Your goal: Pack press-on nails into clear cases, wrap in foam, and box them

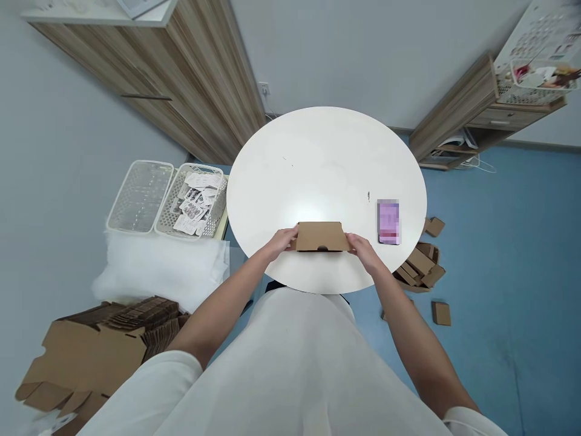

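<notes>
A brown cardboard box (pixel 321 236) lies on the white oval table (pixel 327 157) near its front edge, its lid lowered and a dark half-round notch at the front. At the box's left end, my left hand (pixel 282 241) grips the side with its fingers. My right hand (pixel 361 247) holds the opposite end, fingers against the side flap. A little to the right of that hand lies a phone (pixel 389 221) with a blurred pinkish screen.
White plastic baskets (pixel 140 197) stand left of the table, one with printed packets (pixel 197 203). Below them lie white wrapping sheets (pixel 158 266) and stacked flat cardboard (pixel 95 357). Several small boxes (pixel 420 266) are on the blue floor at right. Wooden cabinets (pixel 204 72) stand behind.
</notes>
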Motion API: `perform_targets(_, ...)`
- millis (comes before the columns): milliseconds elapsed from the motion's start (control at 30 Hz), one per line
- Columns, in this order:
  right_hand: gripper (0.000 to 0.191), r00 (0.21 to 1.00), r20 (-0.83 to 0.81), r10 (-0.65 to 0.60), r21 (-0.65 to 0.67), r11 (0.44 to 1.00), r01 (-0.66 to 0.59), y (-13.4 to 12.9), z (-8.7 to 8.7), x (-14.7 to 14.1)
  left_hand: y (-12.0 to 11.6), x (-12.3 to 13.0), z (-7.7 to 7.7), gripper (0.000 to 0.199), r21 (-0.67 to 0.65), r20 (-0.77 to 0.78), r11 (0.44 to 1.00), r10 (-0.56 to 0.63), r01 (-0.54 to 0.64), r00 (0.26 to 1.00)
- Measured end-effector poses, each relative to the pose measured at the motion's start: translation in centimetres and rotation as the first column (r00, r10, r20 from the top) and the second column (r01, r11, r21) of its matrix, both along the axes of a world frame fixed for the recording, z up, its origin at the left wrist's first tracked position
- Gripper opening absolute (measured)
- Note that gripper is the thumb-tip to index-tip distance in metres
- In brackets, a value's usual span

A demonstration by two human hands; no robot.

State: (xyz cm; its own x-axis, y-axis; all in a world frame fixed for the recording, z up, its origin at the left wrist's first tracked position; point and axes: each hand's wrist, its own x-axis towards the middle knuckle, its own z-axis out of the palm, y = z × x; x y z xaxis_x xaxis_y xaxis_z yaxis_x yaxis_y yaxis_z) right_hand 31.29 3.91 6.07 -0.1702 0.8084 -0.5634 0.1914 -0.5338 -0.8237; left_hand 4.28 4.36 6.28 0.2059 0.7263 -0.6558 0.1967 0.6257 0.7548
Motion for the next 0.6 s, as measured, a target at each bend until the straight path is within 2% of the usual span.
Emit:
perform_targets(133,0.040,0.948,0.319,-0.007,0.062,0.998,-0.014,-0.6,-0.8,-0.8,-1.2,0.7,-1.0,0.060,0.059,-0.214,0.998,0.015,-0.002,0.977)
perform_targets(233,0.036,0.871,0.491,0.010,0.084,0.995,-0.059,-1.3,-2.3,-1.5,-2.2,1.2,-2.5,0.063,0.123,-0.418,0.992,0.059,-0.007,0.907)
perform_targets(300,0.035,0.840,0.543,0.020,0.092,0.992,-0.083,-1.8,-3.1,-1.8,-2.8,1.4,-3.5,0.064,0.132,-0.485,0.991,0.058,0.008,0.872)
perform_targets(400,0.032,0.822,0.569,0.024,0.099,0.990,-0.097,-2.4,-4.0,-2.2,-3.4,1.5,-4.5,0.062,0.139,-0.503,0.990,0.043,0.032,0.863)
perform_targets(500,0.034,0.807,0.591,-0.004,0.181,0.975,-0.128,-2.9,-4.5,-2.0,-3.9,1.5,-4.6,0.056,0.225,-0.523,0.973,0.082,0.045,0.848)
perform_targets(600,0.038,0.779,0.625,-0.047,0.318,0.927,-0.199,-3.6,-4.7,-1.2,-4.7,1.2,-4.2,0.047,0.352,-0.553,0.932,0.137,0.081,0.822)
